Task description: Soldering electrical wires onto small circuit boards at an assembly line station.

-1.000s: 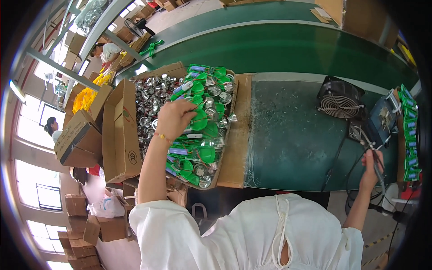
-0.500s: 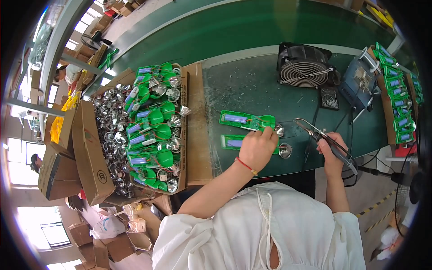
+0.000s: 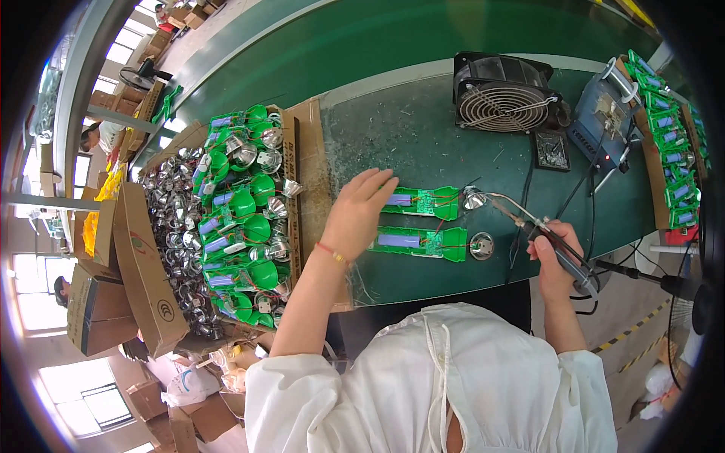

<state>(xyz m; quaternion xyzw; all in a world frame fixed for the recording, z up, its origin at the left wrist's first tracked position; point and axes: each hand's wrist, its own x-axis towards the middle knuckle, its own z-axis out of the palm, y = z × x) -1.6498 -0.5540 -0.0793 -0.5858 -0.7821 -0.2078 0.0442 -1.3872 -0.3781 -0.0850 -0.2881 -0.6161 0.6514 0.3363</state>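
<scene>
My right hand (image 3: pixel 555 253) is closed around a soldering iron (image 3: pixel 575 270) with a thin curved tube along its tip. The iron's front end is over or touching a small silver reflector cup (image 3: pixel 474 199), wired to the upper green housing (image 3: pixel 445 204). My left hand (image 3: pixel 356 217), fingers stretched out, is at the left ends of this housing and the lower green housing (image 3: pixel 451 249), partly covering them. Whether it touches them I cannot tell. Both housings hold a purple cell and a green circuit board. The lower one's wires lead to another reflector cup (image 3: pixel 481 245).
On the left, a cardboard box (image 3: pixel 293 219) holds many reflectors and green housings. A black fan (image 3: pixel 504 94), a small black tray (image 3: pixel 552 151) and a blue soldering station (image 3: pixel 604 121) stand at the back right. More green housings (image 3: pixel 668 140) fill a box at far right.
My left hand has moved left, from the housings' right part to their left ends. The iron's front end has come over the upper reflector cup. The whole view has shifted slightly.
</scene>
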